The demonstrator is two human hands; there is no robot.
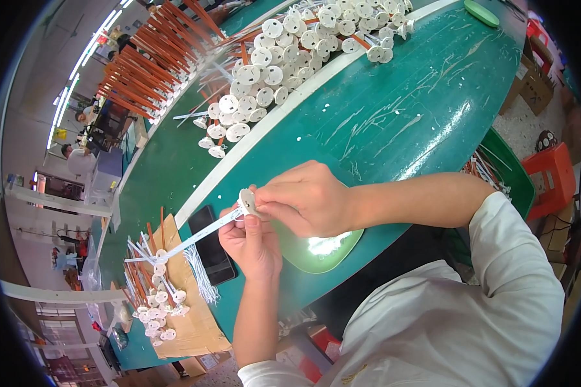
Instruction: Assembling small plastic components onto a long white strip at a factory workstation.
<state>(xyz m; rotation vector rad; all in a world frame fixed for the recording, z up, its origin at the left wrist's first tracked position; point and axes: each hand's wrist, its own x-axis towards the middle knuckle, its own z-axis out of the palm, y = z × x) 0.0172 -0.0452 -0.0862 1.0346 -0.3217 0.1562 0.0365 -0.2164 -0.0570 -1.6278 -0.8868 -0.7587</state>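
Over the green tabletop, my left hand [253,244] is closed around a white stick with a round white disc [246,201] on its end. The disc's face, with small holes in it, is turned toward my right hand [308,198]. The fingertips of that hand are pinched together at the disc's edge; anything small between them is hidden. The white stick runs from the disc down to the left, out past a dark phone [212,248]. Beneath my hands lies a light green dish [326,258], partly covered by them.
A heap of white discs on sticks [265,74] lies at the far side, with rows of orange sticks [142,71] beyond. At left, more disc pieces [155,316] and a bundle of white strands [201,276] rest by a cardboard sheet [193,326]. A red stool [552,180] stands right.
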